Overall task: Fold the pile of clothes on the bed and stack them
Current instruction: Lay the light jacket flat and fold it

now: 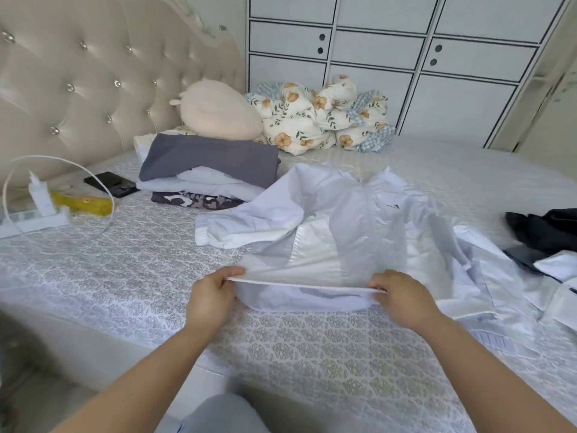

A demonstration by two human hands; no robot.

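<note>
Both hands, left [209,296] and right [401,300], pinch the white jacket [343,220] hem, garment spread beyond each grip.

The jacket [343,220] is pale white-blue with a small dark logo. The far stack [206,173] shows grey over white over a dark patterned piece. The bedsheet [312,354] is white with grey floral print. The quilt [321,117] is cream with orange flowers and blue check. The plush [218,110] is beige. At left lies a yellow packet [84,203].

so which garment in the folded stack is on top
The grey one; it lies over the white garment and the dark patterned one at the bottom.
</note>
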